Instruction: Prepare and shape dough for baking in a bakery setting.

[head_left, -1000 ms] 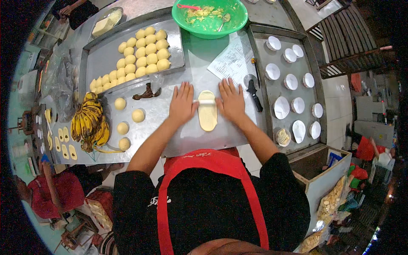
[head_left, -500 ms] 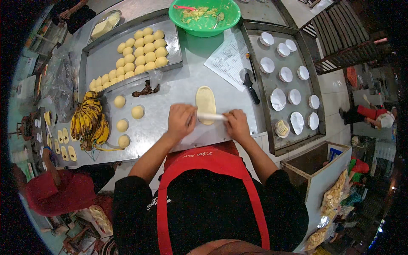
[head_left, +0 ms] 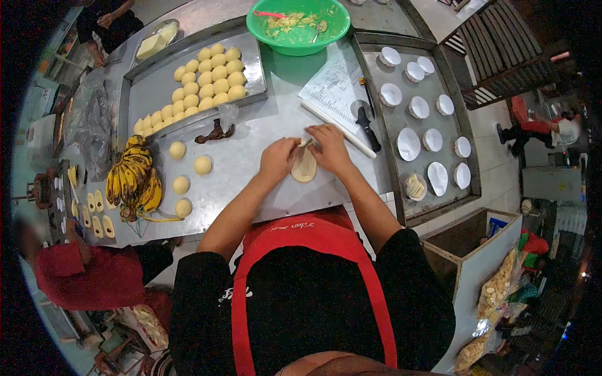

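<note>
On the metal table right in front of me lies a flattened oval of pale dough (head_left: 304,169). Its far edge is lifted and curled over between my fingers. My left hand (head_left: 278,156) pinches the left side of that edge, and my right hand (head_left: 328,149) grips the right side, its fingertips partly hiding the fold. A long white rolling pin (head_left: 343,130) rests untouched, slanting just beyond and to the right of my right hand. Several round dough balls (head_left: 202,165) sit on the table to the left of my hands.
Rows of dough balls fill part of a metal tray (head_left: 254,98) at far left. Bananas (head_left: 128,182) lie left. A green bowl (head_left: 298,47) stands at the back. Paper cups occupy the right tray (head_left: 389,166), beside a black-handled cutter (head_left: 367,128) and paper sheet (head_left: 338,88). A co-worker (head_left: 94,276) works at left.
The rolling pin has left my hands and now lies to the right. Both hands have moved to the dough's far edge and taken hold of it, curling it over.
</note>
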